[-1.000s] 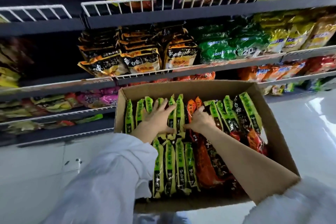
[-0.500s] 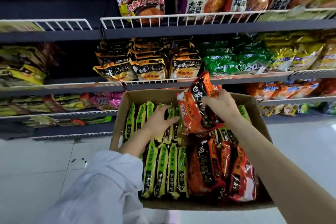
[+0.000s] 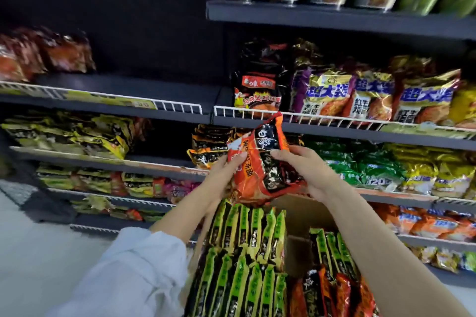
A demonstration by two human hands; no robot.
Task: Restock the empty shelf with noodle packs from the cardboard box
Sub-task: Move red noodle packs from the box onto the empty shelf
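Dark store shelving (image 3: 334, 20) with white wire rails fills the background, most tiers stocked with packets. One orange and black noodle pack (image 3: 262, 162) is held upright in mid-air, in front of the shelves and above the cardboard box (image 3: 304, 211). Left hand (image 3: 226, 175): grip closed on the pack's left edge, thumb across its front. Right hand (image 3: 306, 172): grip closed on the pack's right side, fingers curled over the face. Box below holds green and black packs (image 3: 247, 252) standing on edge in rows, with red and orange packs (image 3: 342, 293) at its right. One shelf section (image 3: 144, 87), upper left of the pack, shows bare board beside reddish packets (image 3: 43, 54). A white sleeve (image 3: 134, 273) covers the left forearm.
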